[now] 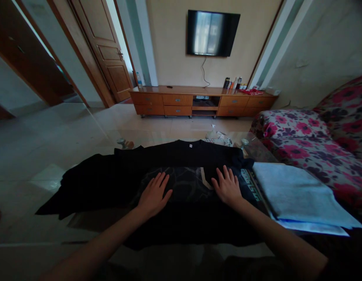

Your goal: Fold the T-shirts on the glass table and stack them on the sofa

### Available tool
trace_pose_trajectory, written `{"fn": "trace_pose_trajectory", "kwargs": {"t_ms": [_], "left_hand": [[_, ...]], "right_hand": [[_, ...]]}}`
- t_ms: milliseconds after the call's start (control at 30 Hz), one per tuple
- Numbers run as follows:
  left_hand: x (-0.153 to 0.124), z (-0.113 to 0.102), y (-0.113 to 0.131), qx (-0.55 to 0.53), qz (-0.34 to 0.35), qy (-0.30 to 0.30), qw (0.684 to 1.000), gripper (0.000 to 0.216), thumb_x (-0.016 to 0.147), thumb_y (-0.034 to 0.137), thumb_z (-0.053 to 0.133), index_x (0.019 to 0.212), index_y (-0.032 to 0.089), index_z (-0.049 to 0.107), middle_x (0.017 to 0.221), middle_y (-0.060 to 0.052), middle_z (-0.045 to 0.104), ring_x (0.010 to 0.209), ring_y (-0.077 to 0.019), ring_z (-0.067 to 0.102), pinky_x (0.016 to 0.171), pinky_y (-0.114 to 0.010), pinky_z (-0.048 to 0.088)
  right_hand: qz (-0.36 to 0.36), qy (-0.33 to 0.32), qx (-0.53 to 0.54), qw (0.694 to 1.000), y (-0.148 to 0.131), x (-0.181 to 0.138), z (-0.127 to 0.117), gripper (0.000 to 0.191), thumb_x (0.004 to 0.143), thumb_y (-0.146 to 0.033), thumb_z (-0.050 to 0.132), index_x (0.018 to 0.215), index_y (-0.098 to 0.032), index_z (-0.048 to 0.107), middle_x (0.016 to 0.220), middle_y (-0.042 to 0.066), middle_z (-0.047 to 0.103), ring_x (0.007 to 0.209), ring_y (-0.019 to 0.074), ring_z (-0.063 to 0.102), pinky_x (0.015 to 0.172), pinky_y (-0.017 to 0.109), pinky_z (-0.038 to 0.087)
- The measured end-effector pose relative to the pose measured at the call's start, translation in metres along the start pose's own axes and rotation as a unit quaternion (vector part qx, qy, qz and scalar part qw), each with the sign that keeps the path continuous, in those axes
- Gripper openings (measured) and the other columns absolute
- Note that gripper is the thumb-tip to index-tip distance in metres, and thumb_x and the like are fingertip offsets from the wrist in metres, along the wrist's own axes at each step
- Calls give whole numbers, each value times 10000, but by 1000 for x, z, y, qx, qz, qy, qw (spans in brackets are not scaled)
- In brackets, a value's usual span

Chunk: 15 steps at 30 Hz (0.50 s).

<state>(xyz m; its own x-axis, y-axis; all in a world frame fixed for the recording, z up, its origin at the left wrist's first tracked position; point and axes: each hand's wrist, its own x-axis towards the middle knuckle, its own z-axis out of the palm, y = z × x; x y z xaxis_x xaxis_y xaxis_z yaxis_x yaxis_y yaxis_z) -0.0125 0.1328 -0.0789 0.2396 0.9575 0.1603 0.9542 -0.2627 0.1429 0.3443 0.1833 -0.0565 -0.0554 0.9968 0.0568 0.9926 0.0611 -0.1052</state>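
A black T-shirt [181,156] with a pale printed pattern lies spread across a glass table [90,128], collar at the far side. My left hand [154,194] lies flat on the shirt, fingers stretched out, left of the print. My right hand [227,185] lies flat on it too, fingers spread, at the right edge of the print. Neither hand holds anything.
A stack of folded light-blue cloths [298,195] lies right of the shirt. A floral-covered sofa [312,136] stands at the right. A wooden TV cabinet [181,100] and wall TV [212,32] are at the far wall, a wooden door [106,50] at the left.
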Motion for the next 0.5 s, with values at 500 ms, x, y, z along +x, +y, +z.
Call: {"fn": "trace_pose_trajectory", "kwargs": {"t_ms": [500], "left_hand": [[-51, -3, 6, 2, -38, 46, 998, 595, 1065, 480, 290, 1575, 207, 428, 1685, -73, 323, 1573, -252, 249, 1276, -463, 237]], "right_hand": [[43, 1, -16, 999, 24, -50, 5, 642, 1065, -583, 227, 1636, -305, 328, 1724, 38, 200, 1591, 295, 123, 1267, 539, 86]]}}
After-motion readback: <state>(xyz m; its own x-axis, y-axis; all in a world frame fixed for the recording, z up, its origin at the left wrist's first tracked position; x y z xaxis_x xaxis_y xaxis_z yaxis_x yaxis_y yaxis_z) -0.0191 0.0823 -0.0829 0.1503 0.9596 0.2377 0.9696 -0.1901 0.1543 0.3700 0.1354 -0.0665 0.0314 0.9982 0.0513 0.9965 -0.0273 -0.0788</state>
